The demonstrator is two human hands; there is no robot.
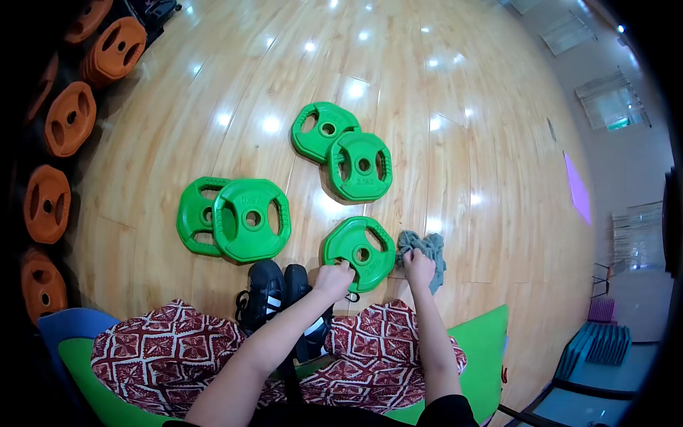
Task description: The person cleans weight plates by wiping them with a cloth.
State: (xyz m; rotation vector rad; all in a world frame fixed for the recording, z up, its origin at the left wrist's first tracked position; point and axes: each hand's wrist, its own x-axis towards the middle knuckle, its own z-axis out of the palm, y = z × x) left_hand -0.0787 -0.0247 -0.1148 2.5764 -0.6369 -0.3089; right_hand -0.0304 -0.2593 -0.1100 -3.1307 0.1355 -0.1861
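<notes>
A green weight plate lies on the wooden floor in front of my shoes. My left hand is closed around the grip on its near left side, the fingertips partly hidden. To the right of this plate sits a crumpled grey-green cloth, and my right hand is closed on it. Two more green plates overlap farther out: a rear plate and a front plate. At the left, another overlapping pair shows a lower plate under an upper plate.
Black shoes stand close to the plates, between knees in patterned trousers. A green mat lies beneath me. Orange weight plates line the left side. A purple mat is at the far right, near stacked teal blocks.
</notes>
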